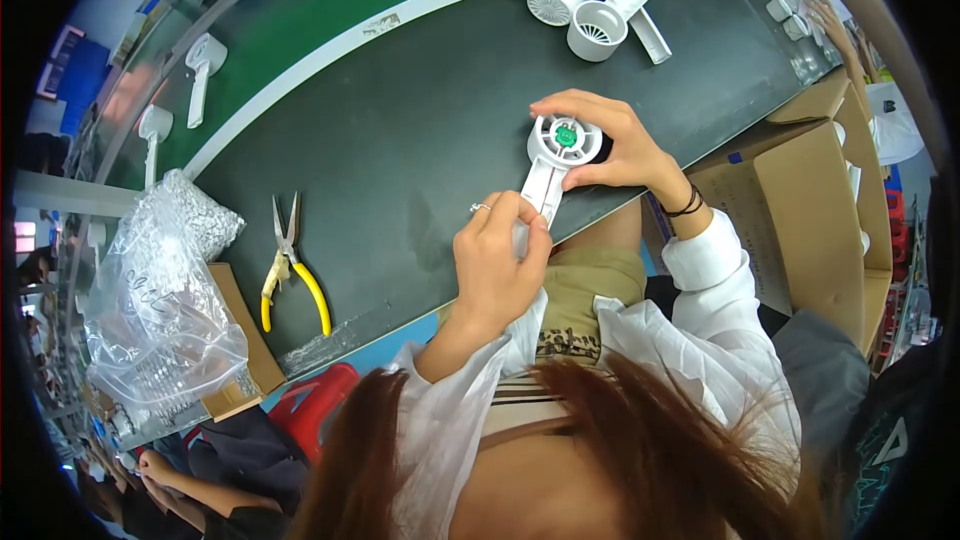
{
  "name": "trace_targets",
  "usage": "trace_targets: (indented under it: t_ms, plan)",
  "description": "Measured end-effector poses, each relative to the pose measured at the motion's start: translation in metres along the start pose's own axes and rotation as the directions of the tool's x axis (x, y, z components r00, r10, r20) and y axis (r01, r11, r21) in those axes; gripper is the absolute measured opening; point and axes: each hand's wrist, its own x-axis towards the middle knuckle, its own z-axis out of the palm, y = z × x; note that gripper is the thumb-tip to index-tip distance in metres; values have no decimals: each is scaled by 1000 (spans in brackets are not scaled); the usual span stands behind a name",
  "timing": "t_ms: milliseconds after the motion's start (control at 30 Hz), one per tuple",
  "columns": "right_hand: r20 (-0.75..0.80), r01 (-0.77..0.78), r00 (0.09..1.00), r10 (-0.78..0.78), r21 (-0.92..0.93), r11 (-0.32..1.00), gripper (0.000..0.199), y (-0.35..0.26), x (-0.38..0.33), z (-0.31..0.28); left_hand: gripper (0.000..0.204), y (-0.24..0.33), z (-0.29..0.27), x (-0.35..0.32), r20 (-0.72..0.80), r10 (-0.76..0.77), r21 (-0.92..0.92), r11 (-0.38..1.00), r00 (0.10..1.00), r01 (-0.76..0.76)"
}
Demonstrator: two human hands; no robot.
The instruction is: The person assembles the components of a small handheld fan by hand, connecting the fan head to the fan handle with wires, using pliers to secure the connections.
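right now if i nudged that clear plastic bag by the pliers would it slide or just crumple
The clear plastic bag would probably crumple first: its film is wrinkled and slack. It looks bulked out with small pieces, so it likely sags and shifts rather than sliding cleanly. It sits on a cardboard box at the table edge, so a push might tip it off. The pliers lie apart from it.

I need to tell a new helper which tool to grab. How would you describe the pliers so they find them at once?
Start at the dark work table and look toward its near left edge, beside the clear plastic bag of small parts. The pliers lie flat there, jaws pointing away. They are the only thing with yellow handles; everything else nearby is white plastic.
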Motion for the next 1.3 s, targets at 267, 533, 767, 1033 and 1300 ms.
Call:
trace_targets:
  t_ms: [267, 533, 767, 1033, 1300]
  plan:
    - [25, 53, 998, -53, 19, 998, 71, -19, 24, -28, 10, 18, -6, 13, 16, -80, -121, 989, 997, 81]
    - [75, 241, 967, -243, 32, 970, 57, -12, 129, -51, 11, 33, -24, 66, 20, -273, -653, 725, 962, 220]
    - [-243, 159, 949, -199, -177, 971, 52, 26, 141, -8, 13, 17, -40, 134, -139, -424, -710, 673, 895, 208]
    - [-347, 67, 928, -136, -204, 977, 41, -7, 100, -48, 26, -97, -16, 288, -246, -374, -632, 761, 894, 145]
    - [-666, -70, 713, -218, -376, 924, 25, -5, 17, -92, 37, -174, 8, 339, -185, -365, -604, 774, 913, 187]
